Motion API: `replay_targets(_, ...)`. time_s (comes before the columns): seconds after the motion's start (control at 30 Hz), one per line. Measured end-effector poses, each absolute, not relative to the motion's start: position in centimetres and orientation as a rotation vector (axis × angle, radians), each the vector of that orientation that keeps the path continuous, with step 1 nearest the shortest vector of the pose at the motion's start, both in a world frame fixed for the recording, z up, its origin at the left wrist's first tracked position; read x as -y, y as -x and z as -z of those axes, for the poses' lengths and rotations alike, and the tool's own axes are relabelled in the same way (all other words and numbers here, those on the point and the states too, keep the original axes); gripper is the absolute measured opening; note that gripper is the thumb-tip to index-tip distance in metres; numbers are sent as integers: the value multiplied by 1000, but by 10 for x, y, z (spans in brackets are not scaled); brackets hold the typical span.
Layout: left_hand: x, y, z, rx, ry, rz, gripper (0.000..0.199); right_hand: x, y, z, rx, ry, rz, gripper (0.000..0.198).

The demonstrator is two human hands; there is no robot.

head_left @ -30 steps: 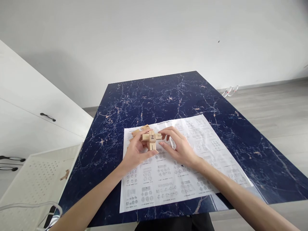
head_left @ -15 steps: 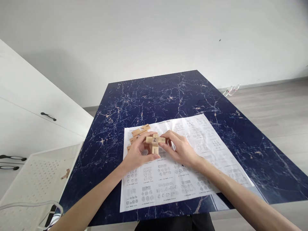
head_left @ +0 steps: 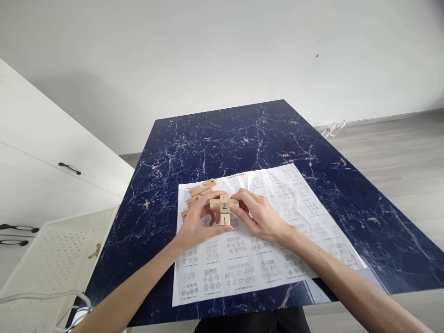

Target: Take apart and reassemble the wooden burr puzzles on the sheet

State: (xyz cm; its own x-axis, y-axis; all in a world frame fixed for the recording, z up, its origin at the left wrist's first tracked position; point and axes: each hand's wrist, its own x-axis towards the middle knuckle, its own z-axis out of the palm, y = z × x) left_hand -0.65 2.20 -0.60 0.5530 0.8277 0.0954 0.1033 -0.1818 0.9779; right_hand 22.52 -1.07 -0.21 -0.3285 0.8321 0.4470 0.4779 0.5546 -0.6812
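Note:
Between my two hands is a cross-shaped wooden burr puzzle (head_left: 225,206) of interlocked light blocks, with "2" on its centre and "1" on the end facing me. My left hand (head_left: 197,217) is closed round it, thumb at the near end and fingers round the far side. On the right arm of the puzzle, my right hand (head_left: 258,215) pinches with thumb and forefinger. Flat notched wooden pieces (head_left: 203,187) with written marks lie just beyond my left hand, partly hidden by it. Below everything is a creased paper sheet (head_left: 239,273) printed with small puzzle diagrams.
The dark blue marbled table (head_left: 222,143) stands near a white wall. On the left are a white cabinet (head_left: 41,134) and a perforated white surface (head_left: 45,249) bearing a small wooden piece (head_left: 95,251) and a white cable (head_left: 45,294). Clear plastic items (head_left: 334,129) show beyond the table's right edge.
The puzzle has tilted slightly, so its centre mark now reads as "2" and the near "1" shows more plainly. Both hands have kept their hold, with only small finger shifts.

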Motion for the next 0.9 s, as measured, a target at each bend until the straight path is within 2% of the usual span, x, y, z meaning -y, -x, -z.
replay_targets(0.4,-20,3,1,-783,-1772,-880,71,10,-226,-1,1888,1064,-1003,29)
replay_targets(0.57,-18,6,4,-823,-1932,-922,70,7,-231,-4,1835,1023,-1274,36)
replay_targets(0.73,-18,9,10,-782,-2140,-976,74,3,-238,-1,1672,861,-1672,44)
replay_targets(0.9,-17,8,8,-754,-2218,-1003,71,1,-238,3,1490,660,-1905,43)
